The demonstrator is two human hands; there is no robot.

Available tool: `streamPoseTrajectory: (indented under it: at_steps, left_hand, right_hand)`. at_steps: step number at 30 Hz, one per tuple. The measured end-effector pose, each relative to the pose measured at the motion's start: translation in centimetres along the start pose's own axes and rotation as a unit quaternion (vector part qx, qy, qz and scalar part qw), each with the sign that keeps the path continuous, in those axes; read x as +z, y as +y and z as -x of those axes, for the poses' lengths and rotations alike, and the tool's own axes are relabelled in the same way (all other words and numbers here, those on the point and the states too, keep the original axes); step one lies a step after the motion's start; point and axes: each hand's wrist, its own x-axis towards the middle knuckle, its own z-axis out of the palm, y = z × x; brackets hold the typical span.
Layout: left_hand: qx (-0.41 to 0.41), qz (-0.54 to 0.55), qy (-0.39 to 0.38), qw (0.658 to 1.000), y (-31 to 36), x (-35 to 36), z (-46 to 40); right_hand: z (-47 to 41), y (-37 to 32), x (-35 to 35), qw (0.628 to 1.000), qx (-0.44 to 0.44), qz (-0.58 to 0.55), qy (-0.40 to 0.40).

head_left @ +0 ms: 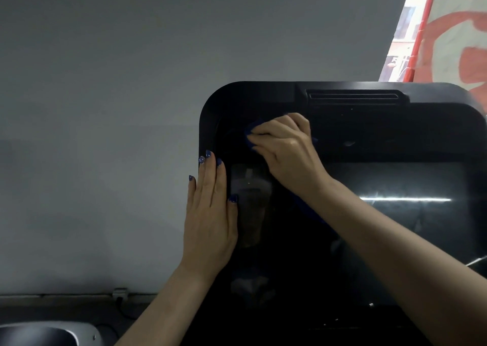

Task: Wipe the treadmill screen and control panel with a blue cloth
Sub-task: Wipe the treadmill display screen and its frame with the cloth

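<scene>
The treadmill console is a big black panel with rounded corners; its glossy dark screen fills the right half of the head view. My right hand presses a blue cloth against the screen's upper left area, and most of the cloth is hidden under the palm and forearm. My left hand lies flat, fingers together, on the console's left edge, holding nothing. A slotted vent runs along the top of the console.
A plain grey wall stands behind and left of the console. At upper right is a window with red and white lettering. A cable and wall fitting sit low on the wall, and a dark rounded machine part is at bottom left.
</scene>
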Motion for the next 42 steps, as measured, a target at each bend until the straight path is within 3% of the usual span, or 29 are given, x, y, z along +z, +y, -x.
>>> streamPoseTrajectory:
  at_steps: [3,9,14,20,24,28,34,42]
  left_hand:
    - [-0.001,-0.007,-0.004,1.0,0.0,0.0,0.0]
    - [-0.008,-0.01,-0.005,1.0,0.1,0.1,-0.1]
    - [-0.006,-0.014,-0.007,1.0,0.1,0.0,-0.1]
    - [-0.013,-0.01,-0.007,1.0,0.3,0.2,-0.1]
    - [-0.009,-0.013,-0.008,1.0,0.3,0.0,-0.1]
    - [-0.01,-0.006,-0.005,1.0,0.4,0.0,-0.1]
    - [-0.002,-0.01,-0.013,1.0,0.2,-0.2,-0.1]
    - [-0.002,-0.029,-0.016,0.999,-0.2,0.2,-0.1]
  right_hand:
    - [0.6,1.5,-1.2,1.0,-0.015,0.009,-0.016]
    - [0.8,1.2,-1.1,0.998,0.057,-0.003,0.033]
    - [1.6,1.5,-1.8,1.0,0.0,-0.018,-0.008]
    - [1.2,1.1,-1.4,0.997,0.077,-0.001,0.03]
    - [0.6,0.6,-1.0,0.999,0.04,-0.011,-0.02]
    - [-0.3,0.6,-0.6,0.998,0.055,-0.017,0.009]
    - [-1.9,0.0,0.5,0.999,-0.004,-0.024,-0.031]
    - [1.3,3.0,-2.5,0.997,0.072,0.012,0.022]
